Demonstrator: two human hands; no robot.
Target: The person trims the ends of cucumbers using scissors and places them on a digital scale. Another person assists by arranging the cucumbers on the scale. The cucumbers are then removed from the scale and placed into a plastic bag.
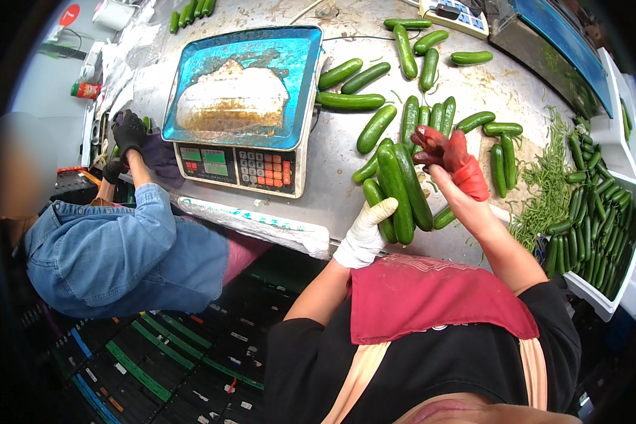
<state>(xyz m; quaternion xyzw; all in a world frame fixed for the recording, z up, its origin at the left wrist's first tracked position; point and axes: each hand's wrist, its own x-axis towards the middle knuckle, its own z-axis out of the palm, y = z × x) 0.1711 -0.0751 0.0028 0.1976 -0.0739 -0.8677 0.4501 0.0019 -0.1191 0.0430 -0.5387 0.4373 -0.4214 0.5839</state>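
My left hand (367, 233), in a white glove, grips a bundle of three green cucumbers (395, 196) just above the metal table's front edge. The thumb lies across the nearest cucumber. My right hand (445, 156), in a red glove with bare skin showing at the thumb, is raised beside the bundle's far end. Its fingers are spread and slightly bent, with nothing visible between them. Beyond the hands, several cucumbers (411, 119) lie on the table, partly covered by the right hand. Another cucumber (376, 129) rests left of them.
To the left stands a digital scale with a blue pan (244, 90). Bean-like green pods (543, 180) lie in a heap at right, beside a white foam box (609, 305) of cucumbers. A power strip (456, 18) sits at the back. A co-worker in a denim shirt (122, 249) works at left.
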